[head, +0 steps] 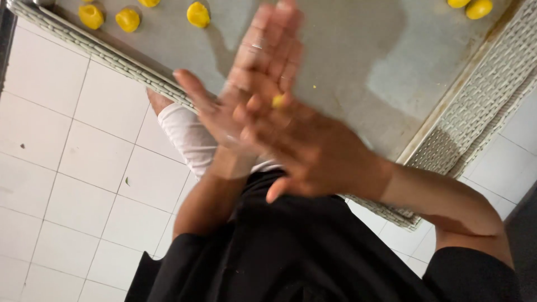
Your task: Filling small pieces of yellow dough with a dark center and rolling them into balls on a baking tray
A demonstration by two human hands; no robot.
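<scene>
Above a grey metal tray [358,61], left hand [254,84] and right hand [305,148] flat, palms pressed together, small yellow dough piece [277,101] sandwiched between them, fingers extended, round yellow dough balls [128,19] well apart on tray.

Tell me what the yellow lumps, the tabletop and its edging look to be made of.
Yellow lumps: soft dough or paste, matte, hand-shaped, likely. Tabletop: smooth grey sheet, perhaps glass or metal, faint sheen with smears. Edging: woven wicker or plastic rattan, pale, visible weave.

No packages, labels, signs or screens show in the head view.
</scene>
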